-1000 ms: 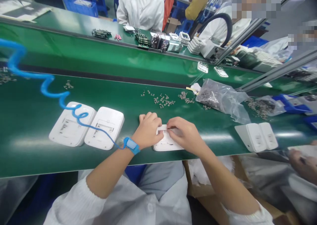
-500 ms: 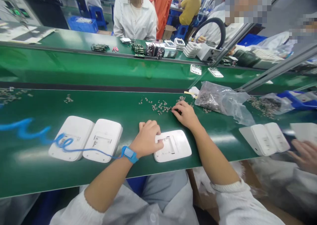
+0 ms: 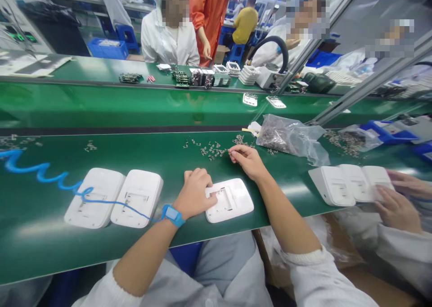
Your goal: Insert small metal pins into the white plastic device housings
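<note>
My left hand (image 3: pixel 195 193) is closed over the left end of a white plastic housing (image 3: pixel 241 201), which lies flat on the green bench with its recessed compartment facing up. A blue wrist strap with a coiled cord (image 3: pixel 43 172) is on my left wrist. Beyond the housing, my right hand (image 3: pixel 248 160) pinches thumb and fingers together at the edge of a scatter of small metal clips (image 3: pixel 212 150); a tiny clip seems to be between the fingertips, mostly hidden. Two more white housings (image 3: pixel 137 198) lie side by side to the left, with the cord crossing over them.
A clear plastic bag (image 3: pixel 286 136) of metal parts lies behind my right hand. At the right, a co-worker's hands (image 3: pixel 398 201) touch white housings (image 3: pixel 332 185). A raised green ledge (image 3: pixel 101 102) runs along the back, with circuit boards and white frames above it.
My right fingertips have closed together at the clips. My left hand stays on the housing. The co-worker has brought another housing against the two at the right. The view has shifted slightly.
</note>
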Action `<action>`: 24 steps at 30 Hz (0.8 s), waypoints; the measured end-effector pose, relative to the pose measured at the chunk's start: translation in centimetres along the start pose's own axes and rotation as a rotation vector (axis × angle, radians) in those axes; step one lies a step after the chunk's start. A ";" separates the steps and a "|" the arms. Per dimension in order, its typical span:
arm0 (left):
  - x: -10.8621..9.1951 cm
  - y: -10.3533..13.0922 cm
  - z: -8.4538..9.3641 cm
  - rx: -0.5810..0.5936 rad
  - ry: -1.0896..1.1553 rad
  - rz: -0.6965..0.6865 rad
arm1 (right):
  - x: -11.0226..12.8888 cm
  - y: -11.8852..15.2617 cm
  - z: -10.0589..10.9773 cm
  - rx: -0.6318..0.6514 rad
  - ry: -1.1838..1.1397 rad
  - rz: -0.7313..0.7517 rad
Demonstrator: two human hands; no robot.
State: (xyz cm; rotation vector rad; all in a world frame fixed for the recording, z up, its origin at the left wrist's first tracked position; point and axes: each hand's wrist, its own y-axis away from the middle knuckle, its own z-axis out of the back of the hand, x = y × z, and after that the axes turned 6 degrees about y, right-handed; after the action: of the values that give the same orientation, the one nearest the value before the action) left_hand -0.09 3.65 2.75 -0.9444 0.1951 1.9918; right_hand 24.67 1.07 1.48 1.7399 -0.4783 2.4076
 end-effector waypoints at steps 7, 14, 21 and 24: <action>0.2 0.2 0.2 -0.006 -0.006 -0.046 | -0.1 0.1 0.1 -0.020 0.510 0.198; 0.1 0.3 0.0 0.047 0.029 -0.080 | 0.4 0.1 -1.0 0.002 0.677 0.424; 0.2 0.0 0.0 0.069 0.040 -0.071 | 0.4 -1.0 -3.0 0.142 0.873 0.553; 0.2 0.0 0.1 0.069 0.044 -0.079 | 0.7 -0.7 -3.0 0.175 0.861 0.552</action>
State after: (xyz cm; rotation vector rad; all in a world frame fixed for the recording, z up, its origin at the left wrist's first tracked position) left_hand -0.15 3.84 2.66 -0.9381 0.2455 1.8819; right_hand 21.94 2.65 1.39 0.4695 -0.6745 3.3137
